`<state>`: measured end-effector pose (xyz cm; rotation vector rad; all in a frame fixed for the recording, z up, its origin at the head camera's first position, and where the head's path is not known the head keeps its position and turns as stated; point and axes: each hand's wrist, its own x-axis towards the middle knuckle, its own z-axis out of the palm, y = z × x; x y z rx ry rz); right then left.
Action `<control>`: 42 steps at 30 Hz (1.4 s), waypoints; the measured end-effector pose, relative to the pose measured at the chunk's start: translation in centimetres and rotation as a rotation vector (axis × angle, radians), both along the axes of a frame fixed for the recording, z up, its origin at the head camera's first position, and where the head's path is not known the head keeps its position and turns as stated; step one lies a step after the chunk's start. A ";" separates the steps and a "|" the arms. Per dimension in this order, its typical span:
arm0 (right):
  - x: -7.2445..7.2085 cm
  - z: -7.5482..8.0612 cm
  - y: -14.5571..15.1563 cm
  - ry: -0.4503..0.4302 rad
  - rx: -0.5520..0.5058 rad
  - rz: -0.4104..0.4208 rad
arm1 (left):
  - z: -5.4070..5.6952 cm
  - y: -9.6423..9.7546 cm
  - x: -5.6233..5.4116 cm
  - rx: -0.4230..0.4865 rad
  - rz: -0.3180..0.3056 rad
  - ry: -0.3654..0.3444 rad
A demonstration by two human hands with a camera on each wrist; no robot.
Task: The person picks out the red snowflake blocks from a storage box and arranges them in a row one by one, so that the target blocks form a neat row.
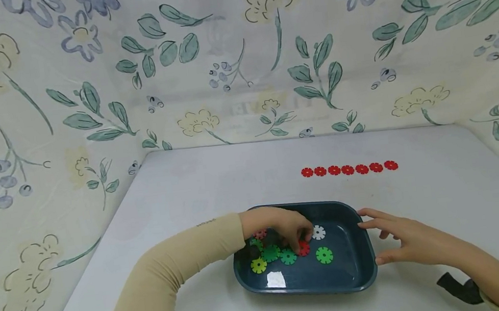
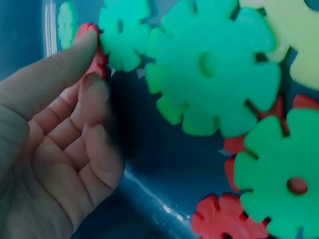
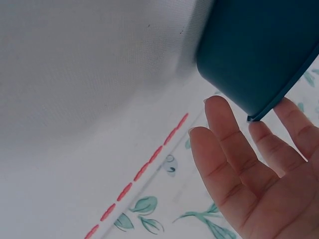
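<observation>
Inside a dark blue tray, my left hand pinches a red notched plastic disc between thumb and fingers. Around it in the tray lie green discs, a yellow-green disc, a white disc and a light green disc. More red discs show beside and beneath the green ones in the left wrist view. My right hand is at the tray's right end, its fingers spread and fingertips at the rim. Nothing is held in it.
A straight row of several red discs lies on the white table behind the tray, toward the right. A flower-patterned covering rises at the back and sides. A black strap is by the right wrist.
</observation>
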<state>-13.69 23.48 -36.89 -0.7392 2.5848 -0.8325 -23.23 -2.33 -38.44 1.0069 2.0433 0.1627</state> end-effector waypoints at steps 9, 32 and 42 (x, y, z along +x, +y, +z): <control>0.0 -0.1 0.0 -0.006 -0.002 -0.006 | 0.2 0.2 0.3 0.027 -0.064 0.057; -0.1 0.0 -0.1 -0.020 -0.007 -0.013 | 3.4 -1.1 -1.5 0.198 0.258 -0.141; -0.1 -0.1 -0.1 -0.004 -0.004 -0.005 | 4.3 -1.8 -2.3 0.309 0.401 -0.135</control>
